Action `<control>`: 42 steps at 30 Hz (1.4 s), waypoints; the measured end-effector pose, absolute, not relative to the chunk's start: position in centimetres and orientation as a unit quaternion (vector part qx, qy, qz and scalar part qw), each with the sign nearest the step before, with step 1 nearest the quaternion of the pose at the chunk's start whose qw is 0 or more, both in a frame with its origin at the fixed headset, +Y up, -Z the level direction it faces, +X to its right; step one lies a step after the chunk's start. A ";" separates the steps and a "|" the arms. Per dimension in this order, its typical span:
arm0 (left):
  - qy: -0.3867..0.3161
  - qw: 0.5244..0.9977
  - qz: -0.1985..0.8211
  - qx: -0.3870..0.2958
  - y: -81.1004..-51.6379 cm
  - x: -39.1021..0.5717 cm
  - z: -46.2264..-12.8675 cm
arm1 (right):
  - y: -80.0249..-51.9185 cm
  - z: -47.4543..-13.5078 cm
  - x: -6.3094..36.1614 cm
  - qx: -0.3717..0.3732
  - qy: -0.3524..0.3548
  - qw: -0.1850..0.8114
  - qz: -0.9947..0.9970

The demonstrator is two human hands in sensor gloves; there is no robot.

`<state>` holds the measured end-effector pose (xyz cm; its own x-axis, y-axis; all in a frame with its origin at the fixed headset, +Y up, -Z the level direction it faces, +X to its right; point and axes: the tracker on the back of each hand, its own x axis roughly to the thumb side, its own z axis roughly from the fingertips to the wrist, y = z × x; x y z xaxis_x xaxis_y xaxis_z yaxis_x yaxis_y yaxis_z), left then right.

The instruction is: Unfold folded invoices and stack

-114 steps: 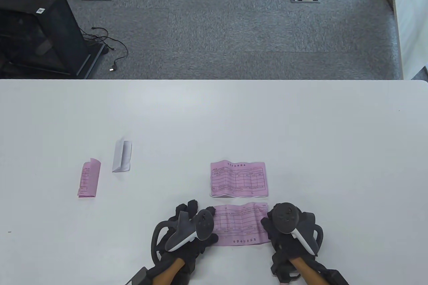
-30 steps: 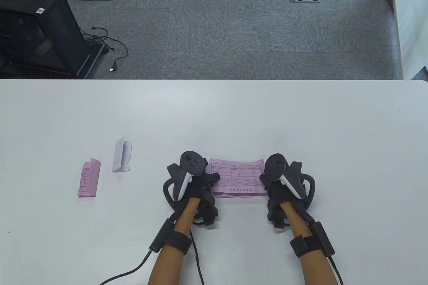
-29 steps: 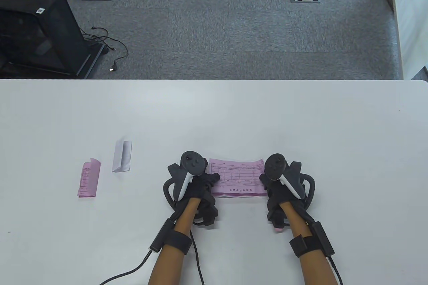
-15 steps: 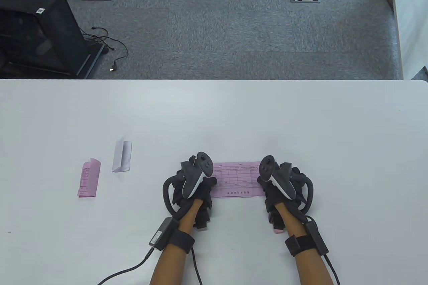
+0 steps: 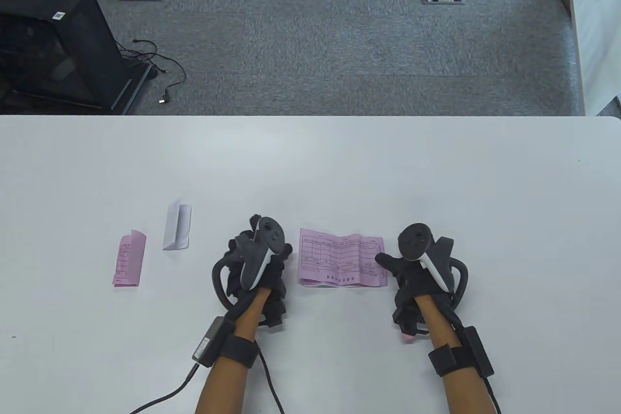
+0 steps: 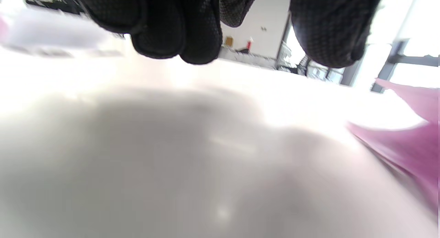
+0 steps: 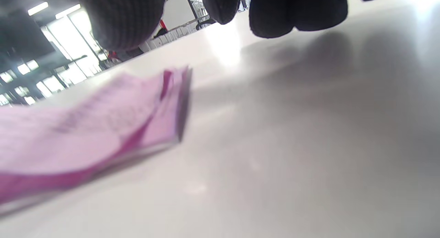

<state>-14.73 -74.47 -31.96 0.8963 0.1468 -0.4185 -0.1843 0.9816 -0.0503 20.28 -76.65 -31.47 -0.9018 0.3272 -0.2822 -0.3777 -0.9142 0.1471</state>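
**A:** Where's the pile?

**B:** The pink stack [image 5: 342, 257] lies on the counter [image 5: 436, 176] between my hands, long axis nine to three, print upside down to me. My left hand [image 5: 257, 258] sits just off its nine o'clock edge, fingers curled, holding nothing. My right hand [image 5: 412, 263] has a fingertip at the three o'clock edge; touching or not, I cannot tell.

**A:** And next?

**B:** I'd go to ten o'clock for the folded pink invoice [image 5: 130, 258] or the folded white invoice [image 5: 177, 225], open it flat, and square the corners on top.
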 end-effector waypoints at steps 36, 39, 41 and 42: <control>0.267 0.955 0.081 0.103 -69.3 -28.2 -33.2 | -74.3 -25.4 24.2 -0.047 0.037 0.264 0.963; 0.216 0.957 0.129 0.143 -66.3 -27.1 -31.1 | -73.6 -24.9 23.1 -0.025 0.024 0.275 0.961; 0.163 0.955 0.187 0.162 -64.9 -26.0 -29.5 | -73.2 -24.6 22.0 -0.003 0.021 0.291 0.956; 0.141 0.949 0.232 0.162 -64.4 -25.2 -28.5 | -73.0 -24.4 21.3 0.013 0.024 0.308 0.951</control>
